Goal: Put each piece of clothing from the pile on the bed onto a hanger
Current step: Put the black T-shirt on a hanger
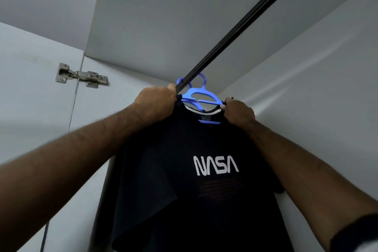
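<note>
Up at the wardrobe rail (235,32), I see both hands raised on either side of a blue hanger (201,96). My left hand (157,103) has its fingers curled round the left shoulder of the dark T-shirt (184,190), right where the rail passes, with the knuckles toward me; whether it also touches the rail I cannot tell. My right hand (239,113) pinches the right side of the shirt's collar at the hanger's right arm, fingers curled tightly on the fabric.

The hanger's long axis runs left to right between the two hands, crosswise to the rail, and its hook (199,80) stands up at the rail; whether the hook sits fully over it I cannot tell. The T-shirt is on the hanger, its white-edged collar just below the hanger's bar, and its long axis runs straight down. Its front faces me, with white NASA lettering (215,164) reading upright across the chest. The left sleeve falls in a loose fold.

The black rail runs diagonally from the hands to the upper right corner, under the wardrobe's grey top panel. On the left wall a metal hinge (81,75) joins the door to the side panel.
</note>
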